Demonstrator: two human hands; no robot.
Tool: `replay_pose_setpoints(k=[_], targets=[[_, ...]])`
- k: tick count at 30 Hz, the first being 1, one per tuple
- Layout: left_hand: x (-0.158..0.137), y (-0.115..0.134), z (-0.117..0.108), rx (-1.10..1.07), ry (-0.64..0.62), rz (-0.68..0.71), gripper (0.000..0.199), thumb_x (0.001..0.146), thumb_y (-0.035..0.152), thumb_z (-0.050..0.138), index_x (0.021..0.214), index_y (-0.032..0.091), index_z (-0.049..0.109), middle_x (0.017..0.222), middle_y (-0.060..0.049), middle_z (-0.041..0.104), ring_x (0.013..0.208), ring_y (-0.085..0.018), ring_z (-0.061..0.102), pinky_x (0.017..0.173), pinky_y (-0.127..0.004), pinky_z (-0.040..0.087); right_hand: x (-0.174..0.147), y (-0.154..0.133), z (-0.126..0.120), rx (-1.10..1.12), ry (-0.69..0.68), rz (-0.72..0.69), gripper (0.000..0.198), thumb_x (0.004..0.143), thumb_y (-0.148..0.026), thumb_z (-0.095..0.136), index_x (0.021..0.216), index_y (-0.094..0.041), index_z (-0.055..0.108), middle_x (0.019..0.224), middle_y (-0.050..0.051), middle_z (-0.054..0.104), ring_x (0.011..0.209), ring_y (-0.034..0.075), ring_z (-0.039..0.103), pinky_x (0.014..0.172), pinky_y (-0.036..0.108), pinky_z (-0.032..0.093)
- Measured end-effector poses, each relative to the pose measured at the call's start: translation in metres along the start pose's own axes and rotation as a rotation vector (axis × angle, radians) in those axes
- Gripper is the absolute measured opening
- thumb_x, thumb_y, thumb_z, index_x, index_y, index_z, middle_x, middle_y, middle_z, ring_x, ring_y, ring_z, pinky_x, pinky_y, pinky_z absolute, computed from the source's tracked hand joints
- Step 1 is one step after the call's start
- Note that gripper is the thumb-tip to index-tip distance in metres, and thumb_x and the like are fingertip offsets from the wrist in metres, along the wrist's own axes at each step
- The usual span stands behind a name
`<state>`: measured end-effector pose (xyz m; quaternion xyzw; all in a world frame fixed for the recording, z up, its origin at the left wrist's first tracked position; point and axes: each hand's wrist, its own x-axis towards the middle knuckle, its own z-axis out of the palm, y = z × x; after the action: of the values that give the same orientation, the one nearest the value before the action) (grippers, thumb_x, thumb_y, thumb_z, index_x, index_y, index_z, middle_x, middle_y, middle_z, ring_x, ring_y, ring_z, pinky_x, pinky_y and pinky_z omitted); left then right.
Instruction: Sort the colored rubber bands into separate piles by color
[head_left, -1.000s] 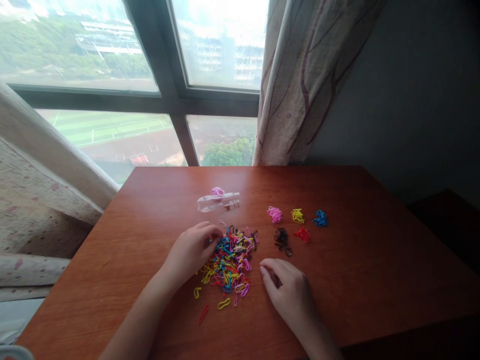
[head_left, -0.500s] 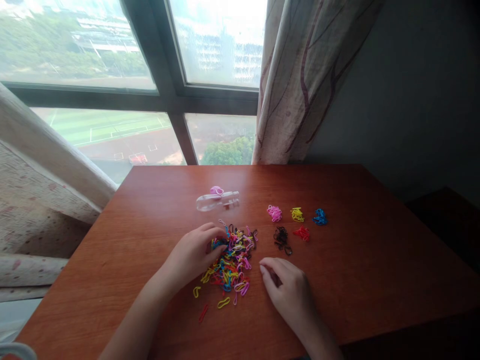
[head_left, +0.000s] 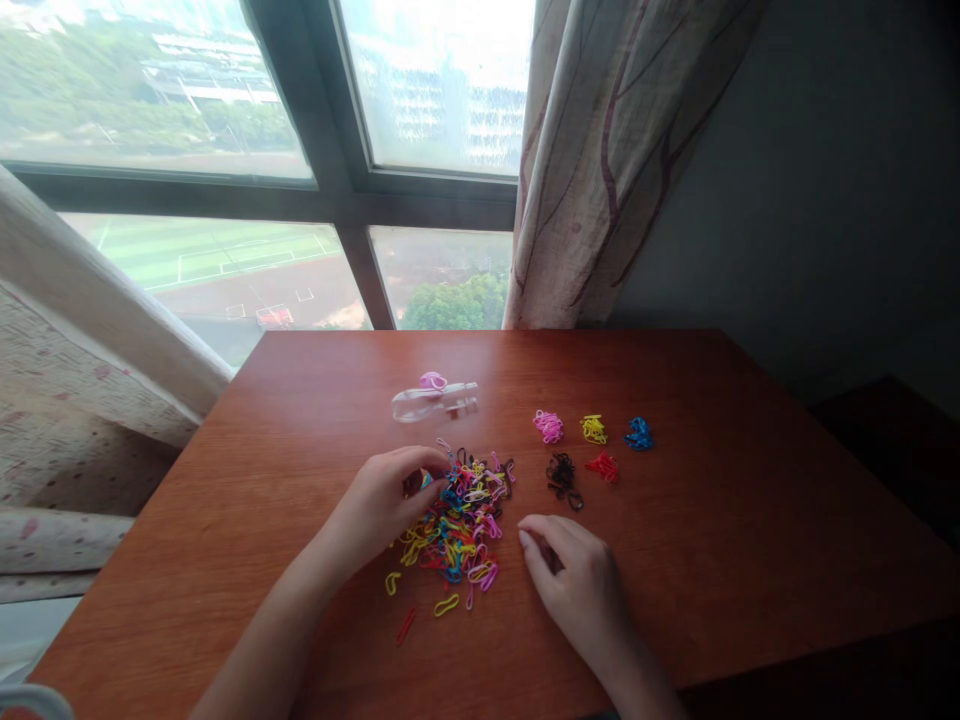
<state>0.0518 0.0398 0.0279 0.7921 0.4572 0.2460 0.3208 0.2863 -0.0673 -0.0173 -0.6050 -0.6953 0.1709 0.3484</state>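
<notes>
A loose heap of mixed-colour rubber bands [head_left: 469, 525] lies on the table in the head view. My left hand [head_left: 397, 495] is at the heap's upper left edge, thumb and forefinger pinched together among the bands. Which band lies between those fingertips is hard to make out. My right hand [head_left: 574, 565] rests on the table to the right of the heap, its thumb and forefinger closed and no band visible in them. Sorted beyond it are small piles of pink bands [head_left: 548, 426], yellow bands [head_left: 594, 430], blue bands [head_left: 639, 434], black bands [head_left: 561, 475] and red bands [head_left: 603, 467].
Behind the heap, a clear plastic bottle-shaped container [head_left: 420, 405] lies on its side with a pink piece [head_left: 433, 381] against it. A few stray bands lie near the front of the wooden table [head_left: 712, 540]. Window and curtains [head_left: 600, 150] stand beyond its far edge.
My left hand has shifted slightly up at the heap, and its thumb and forefinger have drawn closer together. My right hand has stayed nearly still.
</notes>
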Motion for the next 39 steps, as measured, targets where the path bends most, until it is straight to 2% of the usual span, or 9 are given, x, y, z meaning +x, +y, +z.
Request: replay_pose_setpoints(k=[10,18,23,28,34,39], targets=[[-0.001,0.001,0.001,0.016,0.016,0.030,0.011,0.085,0.019,0.062,0.090,0.019,0.073,0.081,-0.002,0.075,0.065,-0.014,0.062,0.066,-0.023,0.051,-0.001,0.001,0.001,-0.002,-0.006,0.011,0.017,0.094,-0.018,0.052,0.088,-0.022,0.067,0.079,0.002,0.071,0.070,0.017,0.067,0.067,0.026,0.047],[-0.001,0.008,0.002,-0.069,0.000,0.007,0.013,0.086,0.019,0.062,0.091,0.018,0.073,0.086,-0.003,0.076,0.069,-0.014,0.065,0.067,-0.023,0.051,0.002,0.000,0.001,0.050,-0.013,0.025,0.017,0.093,-0.019,0.053,0.090,-0.021,0.069,0.078,0.003,0.071,0.068,0.017,0.066,0.064,0.025,0.048],[-0.002,0.013,0.005,-0.139,-0.021,-0.008,0.013,0.085,0.018,0.062,0.092,0.017,0.073,0.087,-0.004,0.076,0.070,-0.015,0.066,0.065,-0.022,0.051,0.018,-0.015,0.006,0.162,-0.012,0.033,0.016,0.093,-0.022,0.055,0.094,-0.021,0.071,0.079,0.002,0.072,0.066,0.015,0.065,0.062,0.023,0.048],[-0.002,0.017,0.007,-0.191,-0.049,-0.006,0.014,0.084,0.016,0.062,0.093,0.017,0.073,0.086,-0.003,0.076,0.072,-0.015,0.066,0.066,-0.022,0.052,0.040,-0.030,0.016,0.196,-0.017,0.046,0.017,0.090,-0.025,0.059,0.099,-0.022,0.073,0.063,-0.002,0.065,0.056,0.014,0.059,0.055,0.021,0.044],[-0.003,0.019,0.005,-0.209,-0.071,0.009,0.015,0.083,0.013,0.062,0.092,0.018,0.073,0.087,-0.002,0.075,0.075,-0.015,0.065,0.068,-0.022,0.051,0.048,-0.035,0.018,0.254,-0.008,0.033,0.016,0.089,-0.019,0.057,0.085,-0.021,0.073,0.074,0.001,0.071,0.063,0.014,0.063,0.061,0.022,0.045],[-0.002,0.021,0.004,-0.220,-0.063,0.007,0.013,0.083,0.015,0.062,0.091,0.018,0.073,0.087,-0.003,0.075,0.077,-0.016,0.066,0.068,-0.022,0.051,0.047,-0.034,0.013,0.239,0.017,0.048,0.016,0.090,-0.022,0.058,0.086,-0.020,0.073,0.066,0.000,0.067,0.057,0.014,0.060,0.055,0.021,0.043]])
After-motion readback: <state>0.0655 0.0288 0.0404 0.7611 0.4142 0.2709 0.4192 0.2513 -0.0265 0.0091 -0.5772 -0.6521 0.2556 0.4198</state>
